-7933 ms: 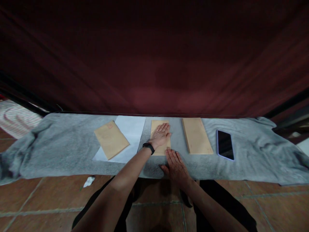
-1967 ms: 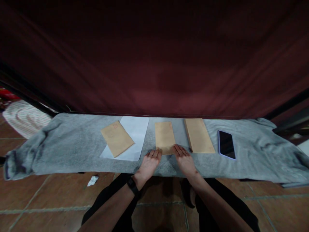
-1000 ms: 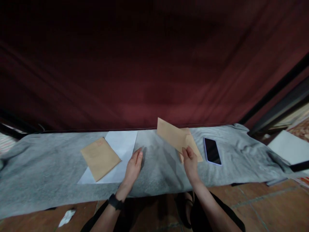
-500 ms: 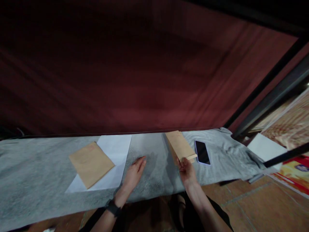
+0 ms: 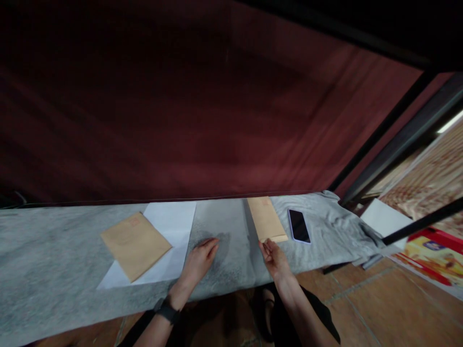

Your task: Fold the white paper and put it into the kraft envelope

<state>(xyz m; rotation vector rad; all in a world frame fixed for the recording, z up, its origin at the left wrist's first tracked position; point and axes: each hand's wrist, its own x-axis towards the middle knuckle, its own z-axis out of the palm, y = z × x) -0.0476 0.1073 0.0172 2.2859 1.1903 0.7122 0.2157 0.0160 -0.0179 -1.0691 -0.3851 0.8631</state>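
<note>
My right hand (image 5: 275, 258) is at the near end of a stack of brown paper envelopes (image 5: 265, 217), its fingers pinched at the lower left corner. The stack lies lengthwise away from me, its flap end toward me. My left hand (image 5: 200, 258) rests on the grey cloth with its fingers curled together and nothing visible in them; a dark watch is on that wrist. Left of it, a larger brown envelope (image 5: 135, 246) with a faint red mark lies slanted over a white sheet of paper (image 5: 181, 231).
A phone (image 5: 299, 225) with a light purple case lies right of the envelope stack. Grey cloth (image 5: 47, 270) covers the narrow table. A dark red curtain (image 5: 202, 120) hangs behind it. On the right are a black metal bar (image 5: 383, 130) and a red and yellow box (image 5: 434, 255).
The envelope stack has come down flatter and its loose edges now line up. My right hand has shifted slightly left and toward me. The left hand has barely moved.
</note>
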